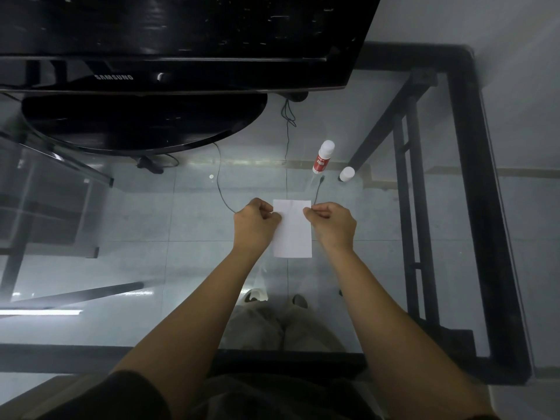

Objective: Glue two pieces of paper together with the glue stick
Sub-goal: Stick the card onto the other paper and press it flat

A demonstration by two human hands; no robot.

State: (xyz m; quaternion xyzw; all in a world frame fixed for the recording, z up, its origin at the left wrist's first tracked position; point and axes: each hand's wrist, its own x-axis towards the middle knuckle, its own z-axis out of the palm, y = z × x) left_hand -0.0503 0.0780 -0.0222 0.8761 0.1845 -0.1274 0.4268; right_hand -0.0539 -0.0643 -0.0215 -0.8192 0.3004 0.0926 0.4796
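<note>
A small white paper lies upright in the middle of the glass table. My left hand pinches its upper left edge, and my right hand pinches its upper right edge. I cannot tell whether it is one sheet or two stacked. Beyond the paper, to the right, a red and white glue stick stands uncapped on the glass. Its white cap sits just right of it.
A black monitor on a round black base fills the far left. Thin black cables run across the glass toward the paper. The black table frame borders the right side and the near edge.
</note>
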